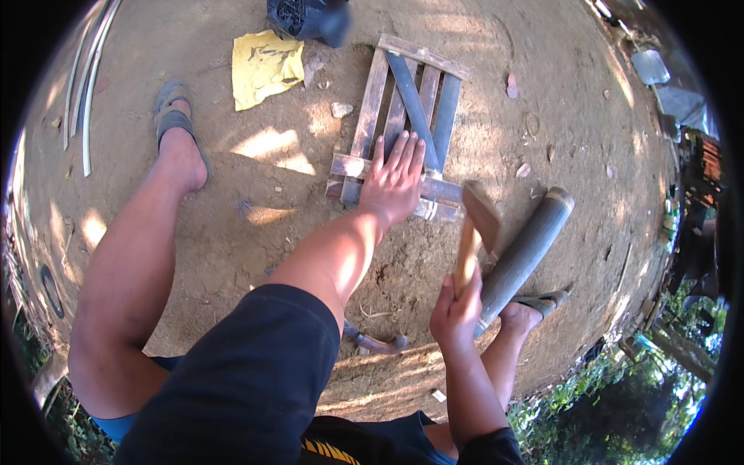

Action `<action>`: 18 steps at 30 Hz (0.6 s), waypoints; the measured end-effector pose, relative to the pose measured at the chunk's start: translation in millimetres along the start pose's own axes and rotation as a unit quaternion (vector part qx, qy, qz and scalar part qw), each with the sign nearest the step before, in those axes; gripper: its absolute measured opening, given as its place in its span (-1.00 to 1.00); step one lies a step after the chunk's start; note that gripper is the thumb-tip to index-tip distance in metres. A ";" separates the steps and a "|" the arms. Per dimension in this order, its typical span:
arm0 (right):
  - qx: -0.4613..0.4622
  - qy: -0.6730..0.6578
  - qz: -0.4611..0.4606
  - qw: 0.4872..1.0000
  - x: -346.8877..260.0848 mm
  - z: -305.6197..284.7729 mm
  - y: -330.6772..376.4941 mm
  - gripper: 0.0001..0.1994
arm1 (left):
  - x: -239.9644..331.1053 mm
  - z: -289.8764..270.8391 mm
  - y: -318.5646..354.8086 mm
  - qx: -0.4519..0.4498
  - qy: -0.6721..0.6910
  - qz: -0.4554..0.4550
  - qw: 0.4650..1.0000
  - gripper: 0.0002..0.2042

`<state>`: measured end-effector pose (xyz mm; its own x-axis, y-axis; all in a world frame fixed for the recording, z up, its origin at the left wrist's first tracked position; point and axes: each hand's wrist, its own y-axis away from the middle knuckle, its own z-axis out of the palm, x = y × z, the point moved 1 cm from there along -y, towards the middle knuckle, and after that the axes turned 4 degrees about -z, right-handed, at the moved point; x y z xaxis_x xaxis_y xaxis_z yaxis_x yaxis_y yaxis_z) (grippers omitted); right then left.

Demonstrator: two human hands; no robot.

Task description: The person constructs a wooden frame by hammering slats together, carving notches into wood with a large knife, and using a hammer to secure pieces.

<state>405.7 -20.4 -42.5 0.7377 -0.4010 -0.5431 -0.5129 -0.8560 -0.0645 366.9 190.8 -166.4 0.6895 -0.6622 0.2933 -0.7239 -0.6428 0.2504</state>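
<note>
My left hand (394, 177) lies flat with fingers stretched out on a small slatted wooden panel (366, 116). The panel rests on the ground, with crosspieces at both ends and a dark slanting strip (411, 97) across its slats. In my right hand (457, 310) is a hatchet-like tool (470, 252), gripped by its pale wooden handle. Its wide, rusty-brown head is raised near the panel's lower right corner; the head is slightly blurred, so its exact shape is unclear.
A thick dark bamboo-like pole (531, 252) lies by my right foot. Between my legs is a curved tool (377, 342), partly hidden. Beyond the panel are a yellow sheet (267, 71) with dark bits and a black bag (310, 22). Long pale strips (94, 93) lie far left.
</note>
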 end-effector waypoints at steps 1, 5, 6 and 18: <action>0.012 -0.106 0.044 0.993 -10.0 -9.8 -3.6 -0.52 | -1.1 -0.3 -2.5 0.018 0.007 -0.002 1.000 -0.37; -0.015 -0.055 0.041 0.997 59.6 22.1 45.2 -0.53 | 6.4 -0.3 -10.2 0.011 0.021 0.015 1.000 -0.39; -0.081 0.007 0.072 0.994 60.4 24.5 45.4 -0.51 | 5.4 -1.1 -6.6 0.005 0.036 0.008 0.999 -0.39; -0.156 0.044 0.166 0.973 53.8 27.9 42.0 -0.59 | 8.3 6.0 -3.2 0.006 0.008 0.006 1.000 -0.38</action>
<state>411.5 -68.8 -97.8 0.5960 -0.6863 -0.4170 -0.5810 -0.7269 0.3660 375.1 185.1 -170.3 0.6805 -0.6632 0.3117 -0.7315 -0.6401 0.2351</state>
